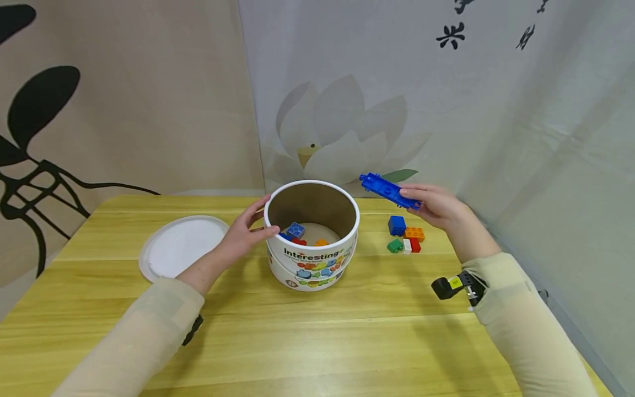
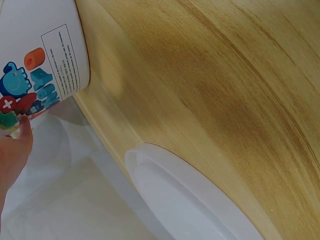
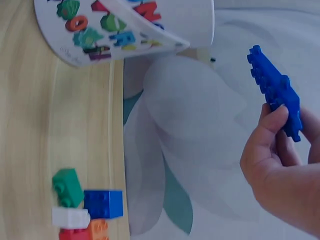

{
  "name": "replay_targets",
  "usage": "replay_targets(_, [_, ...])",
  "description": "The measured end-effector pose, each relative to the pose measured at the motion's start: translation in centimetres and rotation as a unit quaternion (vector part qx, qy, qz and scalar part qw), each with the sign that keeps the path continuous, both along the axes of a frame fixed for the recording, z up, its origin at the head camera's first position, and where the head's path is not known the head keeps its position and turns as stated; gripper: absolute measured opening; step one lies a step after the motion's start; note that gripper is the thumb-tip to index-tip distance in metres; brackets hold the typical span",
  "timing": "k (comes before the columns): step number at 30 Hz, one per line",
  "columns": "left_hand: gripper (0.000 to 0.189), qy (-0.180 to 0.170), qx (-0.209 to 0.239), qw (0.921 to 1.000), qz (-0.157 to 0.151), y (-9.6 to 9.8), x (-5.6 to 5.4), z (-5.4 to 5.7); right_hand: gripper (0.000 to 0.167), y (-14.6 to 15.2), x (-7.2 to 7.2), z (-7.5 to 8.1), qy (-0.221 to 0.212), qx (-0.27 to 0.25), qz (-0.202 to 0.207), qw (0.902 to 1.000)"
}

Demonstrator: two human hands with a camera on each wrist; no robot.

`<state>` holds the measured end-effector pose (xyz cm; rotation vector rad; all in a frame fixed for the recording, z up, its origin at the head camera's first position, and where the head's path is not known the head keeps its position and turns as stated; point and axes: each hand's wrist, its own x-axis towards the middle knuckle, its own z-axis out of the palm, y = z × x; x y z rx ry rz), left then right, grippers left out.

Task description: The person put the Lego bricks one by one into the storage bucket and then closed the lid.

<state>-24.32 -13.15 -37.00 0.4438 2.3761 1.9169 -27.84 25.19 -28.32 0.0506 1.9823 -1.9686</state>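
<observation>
A long blue toy-block base (image 1: 388,191) with studs is pinched at one end between the thumb and fingers of my right hand (image 1: 436,208), raised above the table to the right of the bucket. In the right wrist view the blue base (image 3: 274,90) tilts, its far end free. My left hand (image 1: 248,226) grips the left rim of a round white bucket (image 1: 317,253), thumb at the front edge. Inside it lie a blue block (image 1: 296,230), red pieces (image 1: 299,241) and an orange piece (image 1: 321,242); the front wall partly hides them.
Right of the bucket sits a cluster of blocks: blue (image 1: 397,225), orange (image 1: 414,234), green (image 1: 395,246), white (image 1: 407,246) and red (image 1: 415,245). A white round lid (image 1: 183,248) lies at left on the wooden table (image 1: 317,342). Behind hangs a printed curtain (image 1: 347,110).
</observation>
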Motion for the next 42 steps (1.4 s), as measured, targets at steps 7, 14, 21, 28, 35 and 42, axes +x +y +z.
replay_targets(7, [0.071, 0.001, -0.001, 1.0, 0.002, 0.1, 0.0, -0.2, 0.02, -2.8, -0.2, 0.3, 0.03, 0.044, 0.033, 0.998])
replay_targets(14, [0.071, -0.003, -0.003, 1.0, 0.002, 0.2, 0.1, -0.2, 0.014, -5.6, -0.5, 0.2, 0.029, 0.064, 0.054, 0.996])
replay_targets(21, [0.071, -0.006, -0.009, 0.9999, -0.002, 0.2, 0.1, 0.0, 0.017, -7.5, -0.6, -0.2, 0.038, 0.039, 0.07, 0.9961])
replay_targets(28, [0.072, -0.007, -0.009, 0.9999, -0.003, 0.1, 0.2, -0.1, 0.022, -7.5, -0.5, 0.0, 0.047, -0.016, 0.088, 0.9948])
replay_targets(35, [0.072, -0.01, -0.006, 0.9999, -0.003, 0.0, 0.2, 0.0, 0.019, -4.3, -0.7, -0.4, 0.067, 0.007, 0.062, 0.9958])
replay_targets(42, [0.072, -0.007, -0.003, 1.0, -0.001, -0.1, 0.1, -0.1, 0.006, 0.2, -1.0, -2.6, 0.056, 0.06, 0.012, 0.9966])
